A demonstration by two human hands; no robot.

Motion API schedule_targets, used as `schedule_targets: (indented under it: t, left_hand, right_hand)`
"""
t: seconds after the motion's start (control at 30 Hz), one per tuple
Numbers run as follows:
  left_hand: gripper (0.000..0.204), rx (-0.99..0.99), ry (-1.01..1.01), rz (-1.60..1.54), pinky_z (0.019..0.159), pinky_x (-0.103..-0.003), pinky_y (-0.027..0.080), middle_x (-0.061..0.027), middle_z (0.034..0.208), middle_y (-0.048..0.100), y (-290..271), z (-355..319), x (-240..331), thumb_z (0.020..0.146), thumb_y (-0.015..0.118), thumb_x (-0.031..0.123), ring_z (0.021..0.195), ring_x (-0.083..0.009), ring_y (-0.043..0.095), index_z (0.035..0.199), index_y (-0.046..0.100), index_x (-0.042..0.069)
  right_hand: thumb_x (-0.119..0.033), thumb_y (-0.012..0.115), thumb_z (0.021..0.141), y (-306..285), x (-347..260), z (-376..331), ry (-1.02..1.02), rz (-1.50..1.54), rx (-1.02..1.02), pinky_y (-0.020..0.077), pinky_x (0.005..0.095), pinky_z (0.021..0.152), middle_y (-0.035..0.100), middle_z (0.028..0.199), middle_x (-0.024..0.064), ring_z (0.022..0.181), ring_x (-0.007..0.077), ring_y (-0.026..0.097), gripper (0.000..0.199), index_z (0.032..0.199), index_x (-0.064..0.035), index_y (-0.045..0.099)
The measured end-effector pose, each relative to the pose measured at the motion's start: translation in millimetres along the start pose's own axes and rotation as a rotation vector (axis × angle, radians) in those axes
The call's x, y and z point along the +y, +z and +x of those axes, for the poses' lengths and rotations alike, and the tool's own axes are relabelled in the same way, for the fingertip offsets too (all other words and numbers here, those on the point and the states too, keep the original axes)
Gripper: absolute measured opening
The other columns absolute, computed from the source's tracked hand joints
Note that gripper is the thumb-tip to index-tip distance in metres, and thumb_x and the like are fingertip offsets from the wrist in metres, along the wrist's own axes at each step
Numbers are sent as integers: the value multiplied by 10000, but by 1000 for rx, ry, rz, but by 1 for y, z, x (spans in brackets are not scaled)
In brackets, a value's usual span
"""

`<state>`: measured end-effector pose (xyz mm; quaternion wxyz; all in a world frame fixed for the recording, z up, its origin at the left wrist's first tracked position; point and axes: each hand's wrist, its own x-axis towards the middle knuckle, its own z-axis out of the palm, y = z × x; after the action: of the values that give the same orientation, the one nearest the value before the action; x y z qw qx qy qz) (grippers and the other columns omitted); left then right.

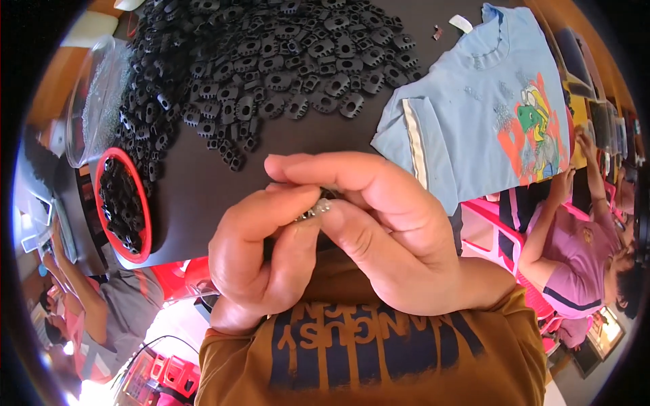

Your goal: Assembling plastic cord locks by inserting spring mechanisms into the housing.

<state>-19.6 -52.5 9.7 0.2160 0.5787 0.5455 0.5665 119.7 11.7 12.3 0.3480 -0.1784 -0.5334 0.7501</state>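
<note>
In front of my chest my two hands meet, fingertips close together. Between the thumb and forefinger of my left hand (267,247) is a small dark piece with clear shiny bits (322,206), mostly hidden by the fingers. My right hand (393,227) closes on the same piece from the other side, its thumb tip against the clear bits. Past my hands, a large heap of black toothed plastic pieces with oval holes (277,64) spreads over the dark table (196,196).
A red-rimmed bowl (147,223) of small black parts stands at the left edge, near a clear tub (76,111) of tiny clear bits. A light blue printed T-shirt (467,108) lies on the right. People sit on both sides, including one in a purple shirt (575,264).
</note>
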Motion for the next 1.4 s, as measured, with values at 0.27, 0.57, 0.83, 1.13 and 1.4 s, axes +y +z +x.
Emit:
schedule_targets:
  t: [0.27, 0.57, 0.83, 1.13, 1.4]
  left_hand:
    - [121, 192, -263, -91, 594, -194, 367, -81, 842, 615, 5, -1, 15, 903, 502, 32, 624, -47, 445, 972, 572, -39]
    - [166, -7, -91, 187, 615, -229, 466, -87, 800, 651, -8, 9, 14, 810, 610, -73, 654, -112, 583, 962, 642, -16]
    - [252, -109, 134, 428, 449, -310, 397, -77, 651, 578, -12, 16, 8, 723, 657, -78, 494, -213, 522, 958, 666, 16]
    - [288, -147, -52, 191, 500, -285, 415, -74, 693, 607, -7, 12, 1, 766, 621, -79, 532, -185, 506, 1035, 673, 10]
    - [328, -45, -214, -1, 729, -299, 528, -159, 954, 683, 7, -3, 4, 775, 609, -62, 812, -232, 684, 1100, 640, -35]
  right_hand:
    - [64, 462, 932, 3, 5, 3, -30, 177, 107, 384, 277, 1005, 432, 1364, 137, 1205, 145, 471, 364, 1291, 20, 418]
    - [125, 427, 900, -15, 5, 3, -153, -163, -113, 360, 365, 1075, 205, 1490, 246, 1320, 272, 397, 469, 1346, 28, 320]
    - [179, 417, 864, -19, 5, 1, -119, -213, -122, 377, 360, 1067, 218, 1490, 233, 1310, 271, 415, 506, 1339, 26, 333]
    - [160, 518, 814, -14, 15, -1, -180, -92, 45, 485, 325, 946, 433, 1379, 198, 1133, 295, 589, 475, 1252, -10, 443]
    - [84, 439, 920, -19, 10, 0, -59, 172, -35, 413, 318, 1008, 249, 1486, 213, 1255, 229, 466, 435, 1332, 3, 325]
